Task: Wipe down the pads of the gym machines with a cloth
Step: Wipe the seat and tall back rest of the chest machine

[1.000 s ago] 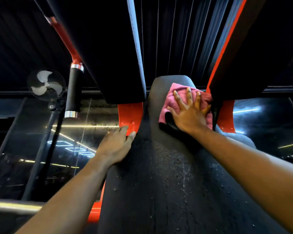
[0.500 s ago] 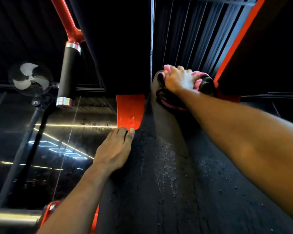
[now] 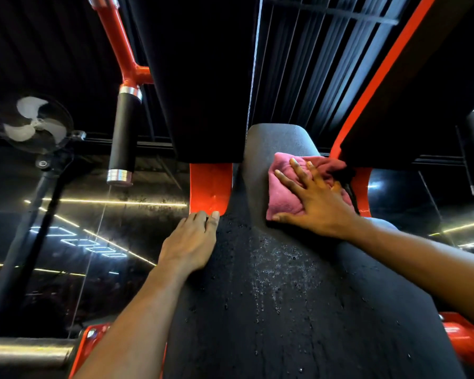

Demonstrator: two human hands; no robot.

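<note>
Your left hand (image 3: 188,242) and your right hand (image 3: 316,203) are both bare: no gloves on either. Both forearms enter from the bottom edge and are uncovered along their whole visible length; no sleeve edge or cuff shows. No watch, band or strap is seen at either wrist. The fingers (image 3: 298,170) of your right hand carry no rings. Fingernails are short and unpainted where they show. The rest of your body is out of frame.
</note>
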